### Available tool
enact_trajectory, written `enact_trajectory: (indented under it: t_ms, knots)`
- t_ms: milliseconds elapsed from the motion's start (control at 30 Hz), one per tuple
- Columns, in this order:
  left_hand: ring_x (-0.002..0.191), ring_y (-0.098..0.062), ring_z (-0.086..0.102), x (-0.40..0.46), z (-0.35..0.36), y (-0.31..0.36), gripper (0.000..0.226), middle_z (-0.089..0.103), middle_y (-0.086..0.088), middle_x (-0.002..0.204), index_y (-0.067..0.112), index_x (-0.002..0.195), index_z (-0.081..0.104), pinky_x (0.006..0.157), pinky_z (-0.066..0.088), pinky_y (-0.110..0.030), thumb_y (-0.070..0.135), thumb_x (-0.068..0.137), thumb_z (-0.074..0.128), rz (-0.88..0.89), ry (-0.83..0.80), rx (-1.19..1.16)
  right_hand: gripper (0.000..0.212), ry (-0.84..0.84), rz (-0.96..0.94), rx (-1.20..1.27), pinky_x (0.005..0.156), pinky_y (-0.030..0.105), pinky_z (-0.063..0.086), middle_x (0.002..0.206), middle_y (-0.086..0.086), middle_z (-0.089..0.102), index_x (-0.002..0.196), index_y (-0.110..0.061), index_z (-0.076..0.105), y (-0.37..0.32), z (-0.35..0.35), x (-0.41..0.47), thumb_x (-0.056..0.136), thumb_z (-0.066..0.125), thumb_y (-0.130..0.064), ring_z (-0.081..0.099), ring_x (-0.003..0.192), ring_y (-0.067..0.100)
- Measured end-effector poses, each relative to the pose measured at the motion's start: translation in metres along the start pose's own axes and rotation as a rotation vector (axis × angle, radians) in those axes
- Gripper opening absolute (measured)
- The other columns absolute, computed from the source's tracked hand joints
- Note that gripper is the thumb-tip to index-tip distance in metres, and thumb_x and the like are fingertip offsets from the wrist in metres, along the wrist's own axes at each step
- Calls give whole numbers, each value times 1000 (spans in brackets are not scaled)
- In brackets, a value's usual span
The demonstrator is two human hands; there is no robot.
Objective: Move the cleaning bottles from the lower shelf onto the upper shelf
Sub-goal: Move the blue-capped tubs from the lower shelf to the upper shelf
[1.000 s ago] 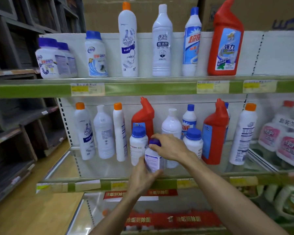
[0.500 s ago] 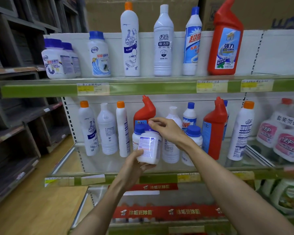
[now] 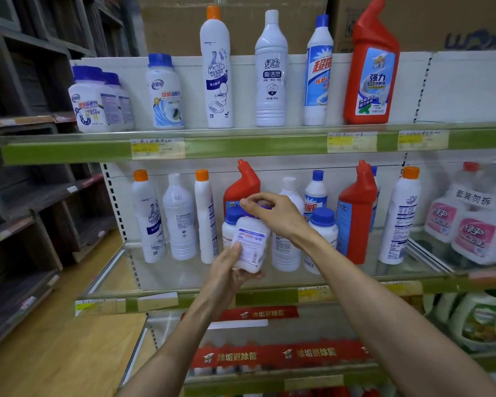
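Two hands hold one small white bottle (image 3: 251, 247) before the lower shelf (image 3: 184, 302): left hand (image 3: 226, 275) fingers curl under its base; right hand (image 3: 272, 213) fingers pinch its cap.

Both hands raised in front, close together

The left hand (image 3: 226, 270) cups upward from below, thumb pressed forward and fingers curled underneath, forearm rising from lower left. Just above it, the right hand (image 3: 272, 213) arches palm-down, fingertips (image 3: 245, 202) pinched together (its arm stretches in from lower right).
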State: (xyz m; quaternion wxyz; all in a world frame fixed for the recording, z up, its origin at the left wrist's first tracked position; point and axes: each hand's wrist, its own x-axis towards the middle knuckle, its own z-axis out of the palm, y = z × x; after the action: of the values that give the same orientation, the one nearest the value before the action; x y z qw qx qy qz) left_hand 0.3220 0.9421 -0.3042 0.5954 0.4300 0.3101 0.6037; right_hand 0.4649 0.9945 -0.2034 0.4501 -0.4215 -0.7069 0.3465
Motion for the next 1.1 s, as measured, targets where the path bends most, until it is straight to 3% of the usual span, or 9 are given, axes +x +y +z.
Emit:
enact_trajectory:
  t_ms: [100,300,400,500,600,733,867,967,1100]
  knots:
    - [58,-30,61,-5,1,2,63,66,-25,94,0,126,56,53,56,-34,54,98,40,-92,-37,-108,15,-72,17,105,105,37,50,112,-7,72,103,-35,70,-3,-3,-3,93,65,-45,64,115,15]
    - [44,-27,61,-14,4,8,70,61,-25,84,4,116,64,38,49,-26,62,93,35,-207,-128,-179,31,-100,3,169,98,20,50,124,-4,70,122,-19,70,-1,1,-8,96,64,-35,62,117,8]
    - [45,-27,62,-21,4,11,70,62,-24,83,3,116,63,37,50,-26,62,93,32,-219,-156,-196,28,-104,-38,148,86,11,49,116,-8,71,119,-18,71,-7,1,-16,96,64,-31,62,104,-2]
    - [54,-29,64,-31,4,22,71,64,-23,92,5,117,66,46,53,-30,63,91,35,-257,-213,-257,26,-116,-164,109,87,14,47,111,-5,72,119,-13,72,-28,0,-29,96,66,-24,63,99,-1]
    - [75,-25,65,-39,18,49,68,70,-12,103,16,115,73,56,54,-29,66,87,36,-220,-269,-273,21,-159,-294,99,87,16,48,105,-9,72,113,-16,73,-76,-5,-37,94,69,-22,64,96,-1]
    - [75,-16,71,-40,60,116,66,76,-3,102,20,106,78,58,56,-26,65,84,37,-135,-214,-298,15,-126,-368,121,81,14,49,95,-8,73,106,-16,73,-156,-25,-20,94,68,-21,65,87,-2]
    - [70,-13,68,-23,92,187,68,76,-2,96,21,101,80,57,53,-22,65,85,31,-63,-208,-278,20,-104,-347,131,95,30,55,105,2,76,110,-19,71,-222,-51,14,95,65,-32,71,97,11]
    - [73,-16,68,-7,104,227,68,73,-7,106,19,114,75,55,52,-24,66,87,34,-31,-223,-282,28,-130,-307,141,101,43,53,111,8,75,115,-20,69,-253,-67,41,97,61,-39,69,108,25]
    - [79,-24,64,7,106,257,68,70,-11,110,15,118,72,55,55,-27,66,87,38,-3,-220,-315,34,-181,-297,189,97,40,56,112,3,73,122,-22,66,-269,-72,64,96,60,-43,69,107,21]
